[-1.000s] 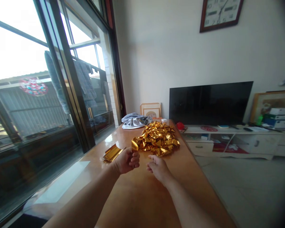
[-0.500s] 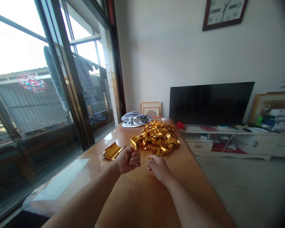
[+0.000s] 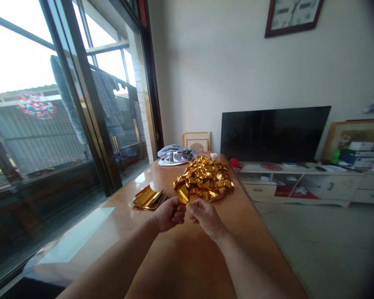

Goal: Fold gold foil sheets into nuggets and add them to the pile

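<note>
Gold foil piece (image 3: 183, 195) bears no print we can read; our left hand (image 3: 170, 214) and right hand (image 3: 204, 214) pinch it, hiding its lower edge.

Daylight floods a room from the left, leaving its right side dimmer.

The window (image 3: 34, 54) is blown out to near white, and glare lies in a pale patch on the glossy table (image 3: 81, 236). The foil heap (image 3: 204, 179) glints hard gold. The wall (image 3: 212, 70) is evenly lit and soft; the hands (image 3: 170, 214) are sharp enough but slightly grainy. Straight lines bow toward the edges, and the right corners darken to black.
</note>
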Available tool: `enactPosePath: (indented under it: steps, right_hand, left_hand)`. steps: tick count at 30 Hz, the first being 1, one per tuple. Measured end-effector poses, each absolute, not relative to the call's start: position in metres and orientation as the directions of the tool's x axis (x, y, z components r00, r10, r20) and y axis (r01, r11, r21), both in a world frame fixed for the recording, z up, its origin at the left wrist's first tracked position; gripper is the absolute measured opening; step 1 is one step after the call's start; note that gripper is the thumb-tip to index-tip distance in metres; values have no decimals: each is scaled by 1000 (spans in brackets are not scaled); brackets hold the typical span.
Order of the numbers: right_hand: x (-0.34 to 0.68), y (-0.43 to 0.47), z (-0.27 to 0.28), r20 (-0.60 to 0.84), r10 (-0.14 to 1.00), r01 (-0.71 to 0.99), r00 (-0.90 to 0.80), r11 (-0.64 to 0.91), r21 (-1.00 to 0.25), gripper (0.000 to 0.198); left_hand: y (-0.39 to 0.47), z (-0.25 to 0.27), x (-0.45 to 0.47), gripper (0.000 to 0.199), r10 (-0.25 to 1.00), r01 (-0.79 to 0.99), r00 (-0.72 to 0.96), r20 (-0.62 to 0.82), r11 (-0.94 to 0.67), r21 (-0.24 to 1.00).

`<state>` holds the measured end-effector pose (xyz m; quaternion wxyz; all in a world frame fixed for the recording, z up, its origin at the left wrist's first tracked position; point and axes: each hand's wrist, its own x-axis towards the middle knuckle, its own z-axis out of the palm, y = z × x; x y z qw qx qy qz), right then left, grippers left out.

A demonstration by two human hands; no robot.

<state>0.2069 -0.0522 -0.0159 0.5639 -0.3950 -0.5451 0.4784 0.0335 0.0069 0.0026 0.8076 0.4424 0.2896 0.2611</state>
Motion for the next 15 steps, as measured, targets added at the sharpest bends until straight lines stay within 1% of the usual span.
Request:
enactPosePath:
  steps: [4, 7, 11, 15]
  right_hand:
    - [209, -50, -16, 248, 968, -159, -49, 238, -958, 48]
    - [210, -50, -16, 225, 972, -179, -62, 211, -961, 47]
    - [212, -52, -14, 164, 984, -175, -76, 148, -973, 47]
    - [213, -54, -13, 144, 984, -169, -105, 126, -978, 45]
  left_hand:
    - [4, 2, 35, 21, 662, -146, 709, -244, 476, 867]
    - [2, 3, 35, 21, 663, -136, 707, -245, 468, 873]
    - [-1, 5, 36, 21, 700, -117, 671, -245, 426, 897]
    - [2, 3, 34, 21, 738, -98, 624, -257, 400, 911]
